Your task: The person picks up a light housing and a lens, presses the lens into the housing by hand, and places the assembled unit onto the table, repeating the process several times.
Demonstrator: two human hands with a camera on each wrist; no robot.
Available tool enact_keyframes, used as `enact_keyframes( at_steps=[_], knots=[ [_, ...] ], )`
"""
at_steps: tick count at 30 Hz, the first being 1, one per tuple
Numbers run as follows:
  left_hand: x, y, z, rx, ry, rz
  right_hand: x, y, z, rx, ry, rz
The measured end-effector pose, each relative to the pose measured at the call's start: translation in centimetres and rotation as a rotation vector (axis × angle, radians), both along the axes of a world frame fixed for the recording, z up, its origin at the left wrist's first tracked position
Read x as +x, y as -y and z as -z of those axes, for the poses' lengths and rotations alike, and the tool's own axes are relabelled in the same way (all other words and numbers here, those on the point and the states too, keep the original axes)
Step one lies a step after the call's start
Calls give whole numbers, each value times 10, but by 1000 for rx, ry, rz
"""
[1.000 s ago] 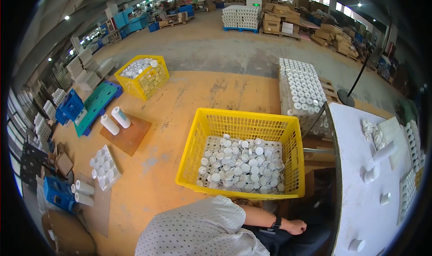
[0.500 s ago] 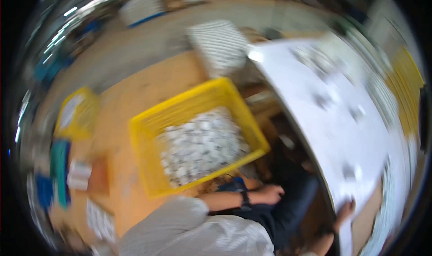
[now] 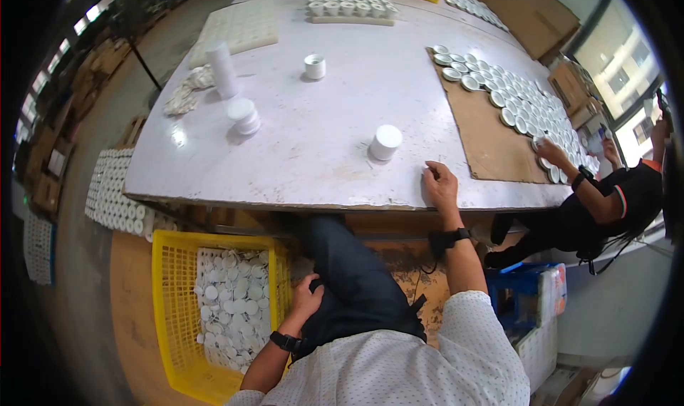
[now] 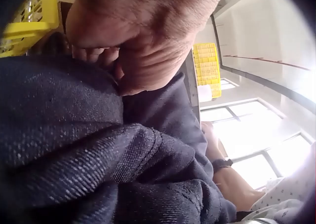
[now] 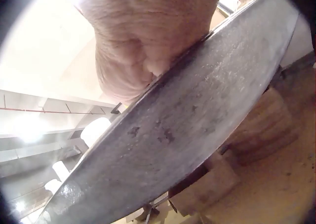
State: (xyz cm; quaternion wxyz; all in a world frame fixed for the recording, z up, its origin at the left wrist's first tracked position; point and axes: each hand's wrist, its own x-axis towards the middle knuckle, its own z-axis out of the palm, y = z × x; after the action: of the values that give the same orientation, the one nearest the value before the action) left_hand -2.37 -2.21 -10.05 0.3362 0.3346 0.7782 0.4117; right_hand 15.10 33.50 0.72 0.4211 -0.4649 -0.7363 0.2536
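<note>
My left hand (image 3: pixel 306 299) rests on the dark trousers (image 3: pixel 342 263) at my thigh, its fingers loosely bent and holding nothing; the left wrist view shows the hand (image 4: pixel 133 41) right against the cloth. My right hand (image 3: pixel 440 185) lies on the white table (image 3: pixel 299 171) at its front edge, fingers loosely bent with nothing in them. Nearest to it, up and left, stands a short white cylinder with a flat top (image 3: pixel 386 142). Farther left are a white stack with a round top (image 3: pixel 244 116), a tall white cylinder (image 3: pixel 222 69) and a white cup (image 3: pixel 314 67).
Left of my legs, a yellow crate (image 3: pixel 167 313) holds many white round discs (image 3: pixel 231 299). Crumpled white gloves (image 3: pixel 191 91) lie at the table's left. Rows of white round caps (image 3: pixel 513 96) cover cardboard (image 3: pixel 484 146) at right, where another person (image 3: pixel 605 203) reaches in.
My view has swung right from the floor and crate to the table. The right hand has come fully into view at the table edge; the left stays on the lap.
</note>
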Motion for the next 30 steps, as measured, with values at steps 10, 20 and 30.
enact_keyframes(
  at_steps=[10,20,30],
  knots=[
    [14,-11,-10,79,125,-56,1,6,-6,-37,-86,-118],
    [11,-8,-6,-15,341,-146,124,-103,-33,406,355,566],
    [12,-18,-18,-79,212,-169,148,-161,-33,-131,445,545]
  ],
)
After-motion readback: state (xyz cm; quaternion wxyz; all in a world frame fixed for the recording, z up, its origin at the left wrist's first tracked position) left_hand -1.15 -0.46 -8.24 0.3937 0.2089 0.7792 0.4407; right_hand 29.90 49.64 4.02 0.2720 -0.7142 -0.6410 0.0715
